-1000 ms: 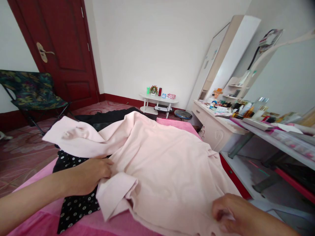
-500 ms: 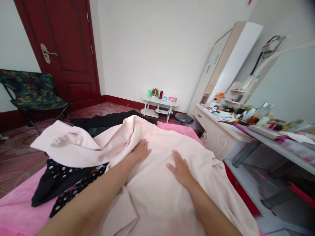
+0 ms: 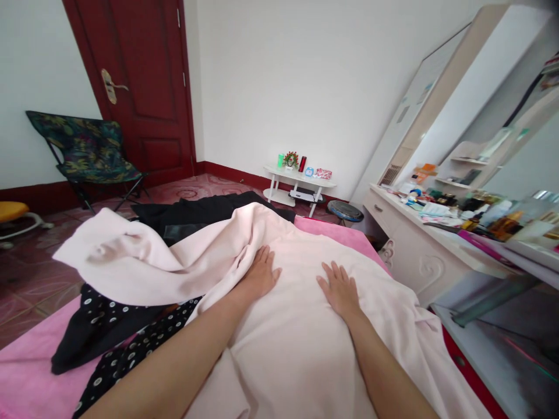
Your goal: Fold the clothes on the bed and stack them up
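A pale pink garment (image 3: pixel 297 343) lies spread out in front of me, with one long sleeve (image 3: pixel 183 273) folded out to the left. My left hand (image 3: pixel 262 276) rests flat on its upper part, beside the raised fold where the sleeve begins. Palm down, my right hand (image 3: pixel 340 288) lies on the cloth to the right, fingers spread. Both hands are open and hold nothing. Under the sleeve, a black garment with white dots (image 3: pixel 109 326) shows, and black clothing (image 3: pixel 196 212) lies beyond it.
A pink cover (image 3: pixel 35 361) lies beneath the clothes. On the right stands a dressing table (image 3: pixel 410 244) crowded with bottles. A round stool (image 3: pixel 345 210) and a small white table (image 3: pixel 279 173) are at the far side. A folding chair (image 3: pixel 87 148) stands by the red door (image 3: pixel 144 87).
My right hand has shifted slightly right over the pale pink garment and now lies flatter. My left hand stays near the sleeve fold. The view has turned a little left.
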The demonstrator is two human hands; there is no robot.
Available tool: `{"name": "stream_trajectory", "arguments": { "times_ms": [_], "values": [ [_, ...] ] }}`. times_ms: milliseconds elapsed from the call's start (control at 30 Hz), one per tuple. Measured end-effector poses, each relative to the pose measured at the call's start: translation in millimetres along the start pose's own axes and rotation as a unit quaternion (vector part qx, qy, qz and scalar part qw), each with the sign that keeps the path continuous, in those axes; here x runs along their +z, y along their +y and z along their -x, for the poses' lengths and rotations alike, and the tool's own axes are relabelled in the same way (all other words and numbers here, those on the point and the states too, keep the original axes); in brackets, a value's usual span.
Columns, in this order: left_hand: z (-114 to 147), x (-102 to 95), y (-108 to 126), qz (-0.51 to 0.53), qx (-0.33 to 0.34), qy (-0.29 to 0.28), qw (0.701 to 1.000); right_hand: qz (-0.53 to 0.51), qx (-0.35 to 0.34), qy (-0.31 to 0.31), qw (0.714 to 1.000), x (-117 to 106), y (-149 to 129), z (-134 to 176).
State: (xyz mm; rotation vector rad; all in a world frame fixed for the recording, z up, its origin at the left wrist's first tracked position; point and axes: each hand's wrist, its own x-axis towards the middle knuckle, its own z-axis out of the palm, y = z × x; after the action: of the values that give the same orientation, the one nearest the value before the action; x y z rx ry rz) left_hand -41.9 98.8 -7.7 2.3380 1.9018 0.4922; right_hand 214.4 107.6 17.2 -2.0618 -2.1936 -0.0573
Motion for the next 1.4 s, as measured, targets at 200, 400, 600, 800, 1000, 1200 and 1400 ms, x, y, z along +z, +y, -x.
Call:
{"name": "stream_trajectory", "arguments": {
  "times_ms": [200,400,600,800,1000,1200,1400],
  "values": [
    [4.0,-13.9,6.5,0.001,-0.015,-0.04,0.999,0.002,0.077,-0.058,0.995,23.0,-17.1,7.8],
    [36.0,-37.9,17.1,0.008,-0.005,-0.125,0.992,0.034,0.038,0.0,0.999,20.6,-38.4,54.2],
    [112.3,-99.0,8.1,0.075,0.159,-0.246,0.953,0.025,0.002,0.039,0.999,21.1,-32.5,66.5],
    [147.0,-211.4,-36.0,-0.082,0.073,0.106,0.988,-0.102,-0.044,0.106,0.988,17.1,-26.3,64.0],
    [121.7,-258.9,-87.0,-0.182,-0.125,0.011,0.975,-0.318,-0.232,0.125,0.911,-0.7,-49.0,81.9],
    [89.6,-277.4,-97.3,-0.187,-0.157,0.027,0.969,-0.254,-0.366,0.024,0.895,-14.4,-80.6,101.9],
    [20.5,-331.3,-65.0,-0.211,-0.211,0.131,0.945,-0.25,-0.409,0.064,0.875,-18.7,-89.1,110.9]
  ]
}}
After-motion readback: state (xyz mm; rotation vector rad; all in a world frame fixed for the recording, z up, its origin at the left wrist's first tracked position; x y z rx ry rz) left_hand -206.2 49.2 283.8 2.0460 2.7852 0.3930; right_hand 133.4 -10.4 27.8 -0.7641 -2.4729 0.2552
